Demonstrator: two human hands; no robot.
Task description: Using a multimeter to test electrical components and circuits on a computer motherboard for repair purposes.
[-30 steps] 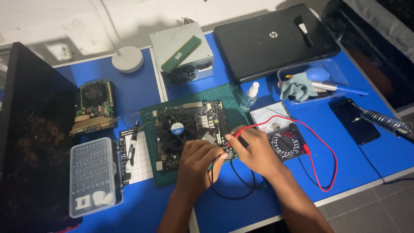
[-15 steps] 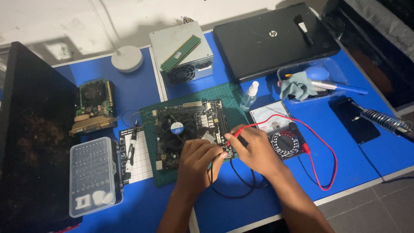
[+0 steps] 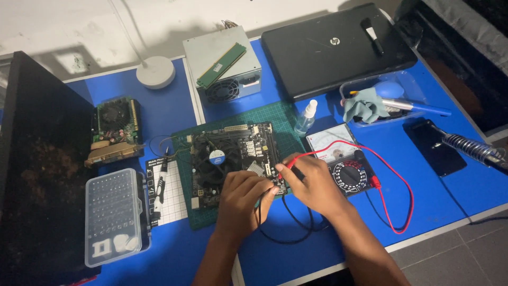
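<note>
A dark motherboard [image 3: 233, 151] with a round cooler fan lies on a green cutting mat [image 3: 280, 116]. My left hand [image 3: 241, 198] rests at the board's near right corner, fingers closed on a black probe with a black lead trailing toward me. My right hand [image 3: 312, 182] pinches a red probe against the board's right edge. Its red lead [image 3: 394, 185] loops right to an analog multimeter [image 3: 346, 167] just beside that hand. Both probe tips are hidden by my fingers.
A clear bit case [image 3: 114, 214], a small white pad with a screwdriver [image 3: 164, 185] and a graphics card [image 3: 114, 130] lie left. A power supply [image 3: 222, 63] with a memory stick, a laptop [image 3: 333, 47], a tool tray [image 3: 389, 98], a phone [image 3: 434, 148], a soldering iron [image 3: 471, 148] and a dropper bottle [image 3: 306, 117] surround the mat.
Both hands stay on the probes at the board's right edge with only slight shifts. Nothing else has moved.
</note>
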